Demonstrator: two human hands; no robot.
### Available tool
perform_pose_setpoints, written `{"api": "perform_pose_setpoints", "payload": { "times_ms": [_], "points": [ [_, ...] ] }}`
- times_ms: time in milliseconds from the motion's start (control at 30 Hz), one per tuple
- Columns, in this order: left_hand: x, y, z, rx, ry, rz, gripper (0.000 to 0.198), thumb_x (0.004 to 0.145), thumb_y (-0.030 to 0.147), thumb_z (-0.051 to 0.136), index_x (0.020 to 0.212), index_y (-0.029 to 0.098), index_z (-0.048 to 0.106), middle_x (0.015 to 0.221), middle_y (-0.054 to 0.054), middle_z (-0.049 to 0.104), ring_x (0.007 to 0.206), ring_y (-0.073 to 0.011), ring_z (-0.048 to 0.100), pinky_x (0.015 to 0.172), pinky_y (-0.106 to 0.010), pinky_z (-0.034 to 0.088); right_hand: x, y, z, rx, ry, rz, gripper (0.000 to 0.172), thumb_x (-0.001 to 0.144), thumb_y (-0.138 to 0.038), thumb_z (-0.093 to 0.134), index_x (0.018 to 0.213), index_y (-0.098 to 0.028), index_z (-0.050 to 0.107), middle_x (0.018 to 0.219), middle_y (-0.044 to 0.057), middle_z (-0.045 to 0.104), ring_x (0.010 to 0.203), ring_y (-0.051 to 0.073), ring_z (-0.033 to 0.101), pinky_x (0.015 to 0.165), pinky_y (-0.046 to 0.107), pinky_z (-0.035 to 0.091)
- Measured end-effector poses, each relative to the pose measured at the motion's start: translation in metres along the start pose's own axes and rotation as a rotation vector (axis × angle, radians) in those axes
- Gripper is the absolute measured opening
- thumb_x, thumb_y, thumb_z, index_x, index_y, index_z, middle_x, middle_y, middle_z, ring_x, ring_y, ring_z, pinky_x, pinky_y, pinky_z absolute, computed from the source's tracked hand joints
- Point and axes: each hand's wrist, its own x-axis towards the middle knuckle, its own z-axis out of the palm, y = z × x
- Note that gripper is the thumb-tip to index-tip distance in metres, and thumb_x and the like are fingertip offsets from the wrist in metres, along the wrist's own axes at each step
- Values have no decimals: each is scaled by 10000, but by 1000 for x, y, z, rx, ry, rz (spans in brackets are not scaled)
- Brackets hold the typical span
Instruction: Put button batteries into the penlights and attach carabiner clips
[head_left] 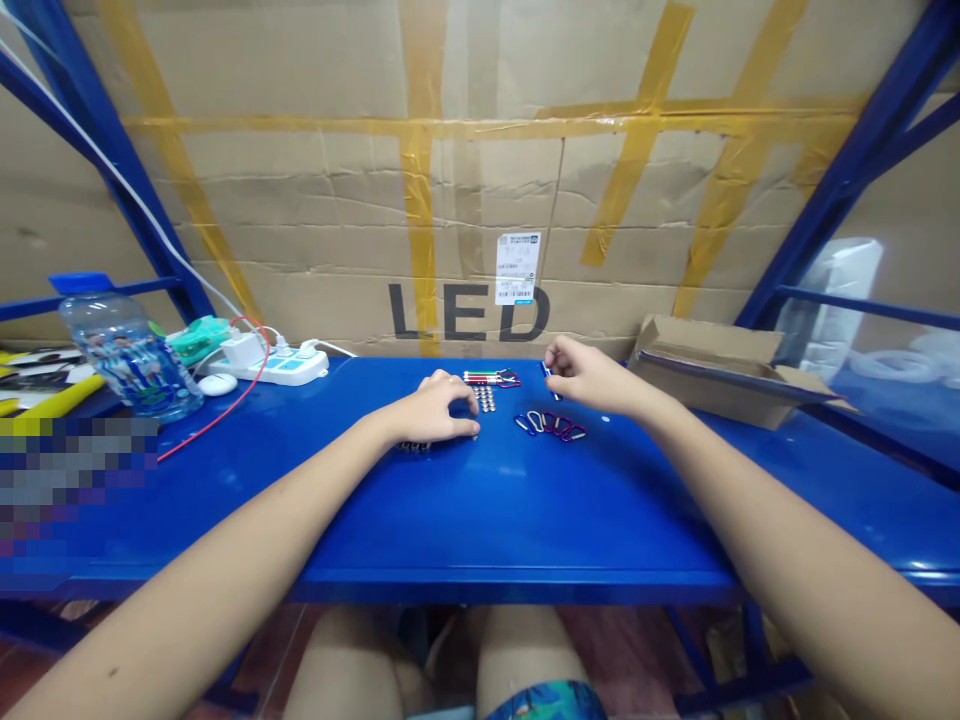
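head view: left hand (436, 408) curled by metal discs (486, 398), right hand (589, 375) pinching blue tube (548, 371)

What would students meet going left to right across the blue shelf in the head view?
water bottle, white power strip, left hand, silver discs, right hand, cardboard box

Blue steel counter (637, 520): plastic water bottle (131, 358) tilted at far left; white power strip (274, 365) behind it, white mouse (217, 384) just beside; red cable (225, 420) trailing across. Open cardboard box (720, 370) at right. Taped carton (465, 200) behind, printed "LED".
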Motion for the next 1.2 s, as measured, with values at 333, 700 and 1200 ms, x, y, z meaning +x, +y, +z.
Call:
{"api": "perform_pose_setpoints", "payload": {
  "times_ms": [333, 700, 1200],
  "points": [
    [6, 4, 3, 193, 92, 149, 354, 872, 251, 466, 1142, 235, 695, 1275, -46, 671, 1299, -284, 443, 1058, -462, 285, -3, -3, 17, -26, -66, -60, 193, 761, -201, 528, 925, -223, 429, 695, -31, 543, 623, 153, 500, 592, 288, 361],
    [8, 2, 7, 232, 37, 150, 414, 866, 239, 443, 1190, 263, 700, 1312, -6, 667, 1294, -289, 449, 1039, -460, 270, -4, -5, 17, -74, -85, -63, 173, 768, -196, 534, 920, -213, 454, 767, -4, 588, 681, 160, 532, 618, 283, 371],
    [2, 0, -1, 261, 76, 158, 299, 916, 199, 483, 1081, 230, 731, 1119, -56, 719, 1101, -258, 516, 942, -395, 333, -9, -19, 26, 167, -203, -108, 370, 788, -174, 550, 1158, -175, 545, 754, -10, 608, 663, 152, 556, 624, 279, 429]
  ]
}}
